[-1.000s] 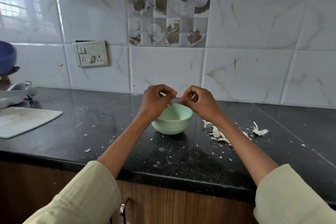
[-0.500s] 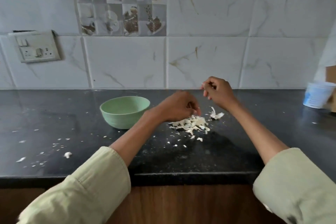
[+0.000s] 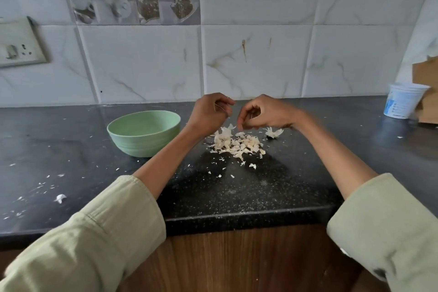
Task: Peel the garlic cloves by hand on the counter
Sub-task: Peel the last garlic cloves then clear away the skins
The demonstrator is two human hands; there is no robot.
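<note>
Half a second ago the left hand (image 3: 208, 111) was low at the heap of skins and the right was lifted apart from it; now both hands hang close together just above the pile of garlic skins (image 3: 237, 143), which lies mid-worktop, nearer the back wall than the front edge. A second ago they were working over the green bowl (image 3: 144, 133); that bowl now stands to the left of the pile, its inside hidden from this angle.

The right hand (image 3: 265, 112) has its fingers curled, thumb meeting the fingertips as if pinching something small, but blur hides what it is. The left hand's fingers are curled too, and a thin pale wisp shows at their tips; I cannot tell whether it is a clove or only skin.

This looks like a fresh clove being started, with skins dropping onto the pile. A separate husk (image 3: 273, 132) lies just right of the heap.
</note>
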